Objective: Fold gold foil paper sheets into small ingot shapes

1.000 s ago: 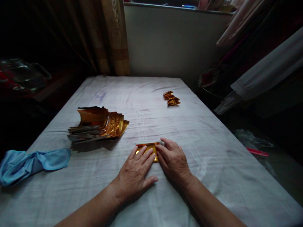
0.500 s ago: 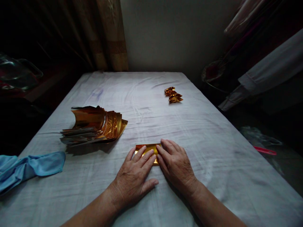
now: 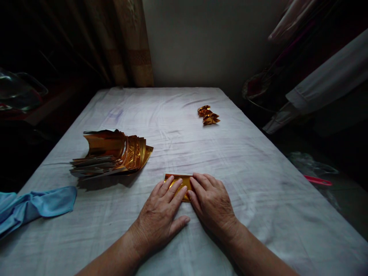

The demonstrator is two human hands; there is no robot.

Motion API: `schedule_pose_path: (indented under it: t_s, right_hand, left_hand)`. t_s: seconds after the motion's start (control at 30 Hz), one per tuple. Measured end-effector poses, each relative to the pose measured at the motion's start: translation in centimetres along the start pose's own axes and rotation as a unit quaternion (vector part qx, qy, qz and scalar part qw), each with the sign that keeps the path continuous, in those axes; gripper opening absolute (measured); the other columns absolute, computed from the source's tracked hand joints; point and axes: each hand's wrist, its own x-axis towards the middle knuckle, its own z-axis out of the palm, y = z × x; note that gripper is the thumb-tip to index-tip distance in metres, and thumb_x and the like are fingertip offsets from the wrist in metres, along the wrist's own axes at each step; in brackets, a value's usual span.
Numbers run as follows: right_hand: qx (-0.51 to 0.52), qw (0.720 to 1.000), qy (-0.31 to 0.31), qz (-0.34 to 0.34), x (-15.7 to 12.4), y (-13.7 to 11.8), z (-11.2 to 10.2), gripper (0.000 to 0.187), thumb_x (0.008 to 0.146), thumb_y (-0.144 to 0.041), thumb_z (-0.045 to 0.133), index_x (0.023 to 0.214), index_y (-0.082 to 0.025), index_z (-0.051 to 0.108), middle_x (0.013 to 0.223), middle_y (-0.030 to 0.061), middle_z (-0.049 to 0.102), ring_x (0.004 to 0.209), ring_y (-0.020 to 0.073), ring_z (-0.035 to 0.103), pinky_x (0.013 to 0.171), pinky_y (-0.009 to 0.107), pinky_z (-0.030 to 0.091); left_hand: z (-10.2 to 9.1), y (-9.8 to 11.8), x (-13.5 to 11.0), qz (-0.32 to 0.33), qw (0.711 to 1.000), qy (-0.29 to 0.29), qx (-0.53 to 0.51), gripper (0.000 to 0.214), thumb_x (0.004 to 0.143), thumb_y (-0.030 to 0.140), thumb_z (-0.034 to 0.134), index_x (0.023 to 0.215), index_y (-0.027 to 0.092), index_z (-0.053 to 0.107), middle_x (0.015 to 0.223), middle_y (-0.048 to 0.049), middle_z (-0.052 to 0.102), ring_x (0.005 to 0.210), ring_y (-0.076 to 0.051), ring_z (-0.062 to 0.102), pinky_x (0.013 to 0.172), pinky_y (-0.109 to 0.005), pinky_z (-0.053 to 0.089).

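A folded sheet of gold foil paper (image 3: 184, 181) lies flat on the cloth-covered table (image 3: 178, 149) in front of me. My left hand (image 3: 161, 209) rests on its left part with the fingers stretched out and the thumb apart on the cloth. On the right end, my right hand (image 3: 212, 203) presses with extended fingertips. Both hands hide much of the sheet. To the left stands a curved stack of gold foil sheets (image 3: 115, 153), grey on their backs. Several folded gold foil pieces (image 3: 210, 116) sit together toward the far right.
A light blue cloth (image 3: 43, 203) lies at the left edge of the table. Beyond the far edge are a wall (image 3: 198, 46) and a patterned curtain (image 3: 140, 57). Past the right edge are a pink handle (image 3: 317, 180), clear plastic (image 3: 307, 161) and hanging white fabric (image 3: 322, 84).
My left fingers have shifted slightly on the gold sheet, and my right fingertips lie a little lower and flatter. The whole view has moved slightly; the stack and folded pieces stay put.
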Motion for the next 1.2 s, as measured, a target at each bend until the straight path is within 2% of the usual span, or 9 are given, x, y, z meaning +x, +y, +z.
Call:
schedule_pose_path:
  t_s: [0.23,0.53,0.73,1.2]
  right_hand:
    - [-0.006,1.000,-0.011,0.009,0.18,-0.04,-0.26,0.027,0.094,-0.027,0.054,0.116,-0.016,0.066,0.123,0.0114,0.067,0.110,0.0283,0.056,0.089,0.041,0.041]
    - [-0.023,1.000,-0.007,0.007,0.16,-0.18,-0.57,0.026,0.094,-0.027,0.055,0.114,-0.016,0.067,0.123,0.0100,0.068,0.109,0.0269,0.057,0.088,0.039,0.041]
    - [-0.025,1.000,-0.013,0.012,0.21,-0.17,-0.55,0.026,0.095,-0.028,0.054,0.114,-0.016,0.068,0.124,0.0097,0.068,0.110,0.0269,0.057,0.088,0.039,0.040]
    - [-0.030,0.999,0.015,-0.001,-0.13,0.19,0.28,0.027,0.094,-0.026,0.054,0.115,-0.017,0.068,0.122,0.0104,0.069,0.109,0.0268,0.059,0.089,0.038,0.041]
  left_hand:
    - [0.13,-0.03,-0.11,-0.005,1.000,0.007,-0.001,0.064,0.093,0.053,0.054,0.146,0.018,0.045,0.149,-0.0113,0.050,0.140,-0.033,0.039,0.113,-0.050,0.034]
    - [0.13,-0.16,-0.04,-0.016,1.000,-0.018,-0.004,0.064,0.095,0.055,0.050,0.148,0.021,0.043,0.151,-0.0088,0.048,0.143,-0.031,0.035,0.115,-0.048,0.030]
    - [-0.02,-0.07,0.13,-0.016,1.000,-0.025,-0.007,0.063,0.095,0.055,0.052,0.147,0.020,0.044,0.151,-0.0084,0.048,0.141,-0.031,0.038,0.114,-0.049,0.031]
    - [-0.14,0.02,0.02,-0.031,0.998,-0.040,-0.024,0.069,0.090,0.050,0.061,0.149,0.023,0.040,0.154,-0.0063,0.044,0.144,-0.031,0.035,0.114,-0.051,0.034]
